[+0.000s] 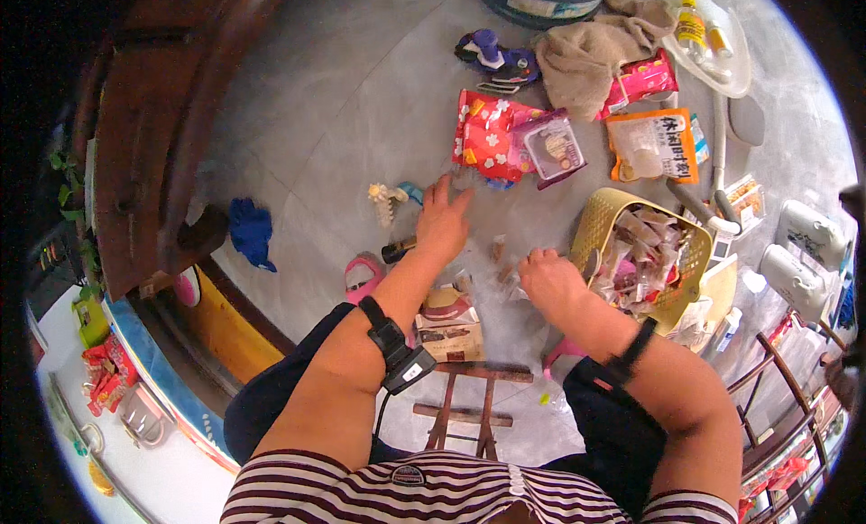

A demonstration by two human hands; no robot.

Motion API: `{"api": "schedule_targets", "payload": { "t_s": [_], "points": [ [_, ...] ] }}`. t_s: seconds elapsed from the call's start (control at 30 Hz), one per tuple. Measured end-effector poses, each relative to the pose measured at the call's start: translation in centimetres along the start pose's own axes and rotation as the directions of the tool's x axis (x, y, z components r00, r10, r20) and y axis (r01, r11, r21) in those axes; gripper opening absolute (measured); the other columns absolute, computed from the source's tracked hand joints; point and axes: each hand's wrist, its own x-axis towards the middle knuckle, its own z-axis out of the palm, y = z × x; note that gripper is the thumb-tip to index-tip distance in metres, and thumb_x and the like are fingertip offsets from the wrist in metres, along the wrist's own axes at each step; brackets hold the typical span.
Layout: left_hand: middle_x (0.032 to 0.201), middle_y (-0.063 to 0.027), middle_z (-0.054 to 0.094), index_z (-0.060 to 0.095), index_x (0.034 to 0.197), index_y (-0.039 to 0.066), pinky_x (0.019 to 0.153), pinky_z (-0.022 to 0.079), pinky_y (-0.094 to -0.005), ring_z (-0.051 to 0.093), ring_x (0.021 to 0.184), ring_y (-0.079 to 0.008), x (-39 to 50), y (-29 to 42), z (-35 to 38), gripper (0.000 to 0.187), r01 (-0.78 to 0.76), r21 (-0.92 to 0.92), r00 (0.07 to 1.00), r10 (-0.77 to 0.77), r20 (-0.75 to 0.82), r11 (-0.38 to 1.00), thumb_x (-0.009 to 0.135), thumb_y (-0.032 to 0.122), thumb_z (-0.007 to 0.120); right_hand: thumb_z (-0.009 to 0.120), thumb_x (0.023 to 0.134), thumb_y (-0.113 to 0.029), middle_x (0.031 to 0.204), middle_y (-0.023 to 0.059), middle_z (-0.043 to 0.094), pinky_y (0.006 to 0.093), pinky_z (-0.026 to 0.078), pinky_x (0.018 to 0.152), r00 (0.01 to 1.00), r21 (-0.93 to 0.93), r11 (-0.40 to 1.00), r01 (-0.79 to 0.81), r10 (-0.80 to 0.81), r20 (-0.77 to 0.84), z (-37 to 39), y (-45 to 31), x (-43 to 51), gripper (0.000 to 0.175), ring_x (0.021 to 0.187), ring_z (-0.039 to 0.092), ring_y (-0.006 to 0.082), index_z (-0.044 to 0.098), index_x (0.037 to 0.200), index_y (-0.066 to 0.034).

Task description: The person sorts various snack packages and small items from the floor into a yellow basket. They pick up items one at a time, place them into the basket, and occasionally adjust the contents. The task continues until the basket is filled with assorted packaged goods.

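Observation:
My left hand reaches over the grey floor with fingers apart and nothing in them. A small teal object and a pale flower-topped item lie beside it. Beyond its fingertips are a red flower-print snack bag and a purple-edged packet. My right hand is low, fingers curled, next to small clear-wrapped pieces; whether it grips one is hidden. To its right stands a yellow plastic basket filled with small wrapped snacks. A printed brown paper package lies between my feet.
An orange-edged snack bag, a beige cloth and a purple toy lie farther out. A blue cloth is at left, near dark wooden furniture. A wooden stool is close to me.

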Motion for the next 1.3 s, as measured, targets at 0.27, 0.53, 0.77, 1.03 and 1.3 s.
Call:
{"api": "schedule_targets", "payload": {
  "t_s": [0.27, 0.53, 0.77, 1.03, 1.3],
  "points": [
    [0.127, -0.0205, 0.045, 0.055, 0.12, 0.006, 0.097, 0.043, -0.0478, 0.046, 0.116, -0.0409, 4.0, -0.3, 2.5, 0.042, 0.054, 0.027, 0.998, -0.054, 0.017, 0.998, 0.079, 0.011, 0.063, 0.053, 0.088, -0.02, 0.106, 0.0175, 0.062, 0.0474, 0.054, 0.069, 0.904, -0.367, 0.829, -0.421, 0.418, -0.092, 11.5, 0.7, 8.3, 0.022, 0.097, 0.061, 0.037, 0.061, 0.103, -0.0056],
    [0.102, -0.0217, 0.055, 0.05, 0.106, 0.004, 0.078, 0.048, -0.0479, 0.058, 0.092, -0.0397, -2.2, -1.0, -0.6, 0.03, 0.235, -0.392, 0.956, -0.285, -0.074, 0.89, 0.078, 0.005, 0.06, 0.054, 0.086, -0.015, 0.1, 0.0251, 0.062, 0.0503, 0.053, 0.074, 0.898, 0.443, 0.841, -0.309, 0.412, -0.156, 8.3, 0.0, 6.9, 0.026, 0.092, 0.063, 0.0427, 0.049, 0.106, 0.0009],
    [0.1, -0.0199, 0.061, 0.048, 0.109, 0.005, 0.078, 0.048, -0.0497, 0.06, 0.091, -0.0416, -13.4, -3.0, 0.5, 0.03, 0.659, -0.343, 0.73, -0.679, 0.077, 0.67, 0.083, 0.011, 0.06, 0.054, 0.085, -0.017, 0.091, 0.0286, 0.064, 0.0534, 0.052, 0.075, 0.875, 0.618, 0.728, -0.297, 0.467, -0.129, 9.4, -3.5, 10.3, 0.029, 0.085, 0.065, 0.045, 0.049, 0.105, 0.0024],
    [0.111, -0.0183, 0.057, 0.054, 0.113, 0.007, 0.08, 0.051, -0.0465, 0.059, 0.102, -0.0381, -14.7, -7.4, 4.6, 0.033, 0.435, -0.014, 0.898, -0.434, 0.069, 0.9, 0.083, 0.016, 0.063, 0.057, 0.083, -0.017, 0.097, 0.0195, 0.059, 0.0484, 0.049, 0.078, 0.894, 0.455, 0.876, -0.161, 0.324, -0.308, 10.9, -1.8, 7.0, 0.018, 0.093, 0.058, 0.0365, 0.056, 0.092, -0.0024],
    [0.106, -0.0168, 0.055, 0.058, 0.1, 0.007, 0.075, 0.051, -0.0473, 0.061, 0.089, -0.037, -13.7, -8.6, 4.3, 0.026, 0.29, 0.081, 0.957, -0.288, -0.045, 0.954, 0.079, 0.02, 0.066, 0.055, 0.083, -0.018, 0.102, 0.0076, 0.055, 0.0388, 0.045, 0.08, 0.914, -0.145, 0.988, -0.051, -0.013, -0.407, 13.3, -2.5, 5.1, 0.017, 0.102, 0.052, 0.0235, 0.057, 0.098, -0.0103]
  ]
}}
